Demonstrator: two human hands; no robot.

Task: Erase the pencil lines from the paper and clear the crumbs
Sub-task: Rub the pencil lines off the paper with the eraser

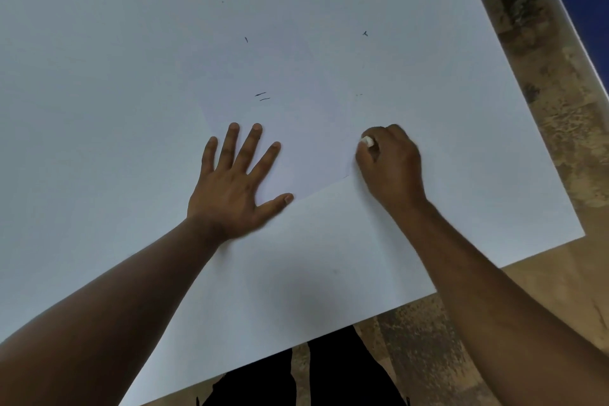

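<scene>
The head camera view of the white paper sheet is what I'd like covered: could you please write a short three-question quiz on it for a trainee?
1. True or false: the left hand lies flat with fingers spread on the white paper sheet.
2. Which hand grips the small white eraser?
3. Multiple choice: the dark crumb strokes lie (A) under the right hand, (B) beyond the left fingertips, (C) off the white table.

Key: 1 true; 2 right hand; 3 B.

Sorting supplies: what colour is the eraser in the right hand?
White, in the head view: the eraser in the right hand.
</scene>
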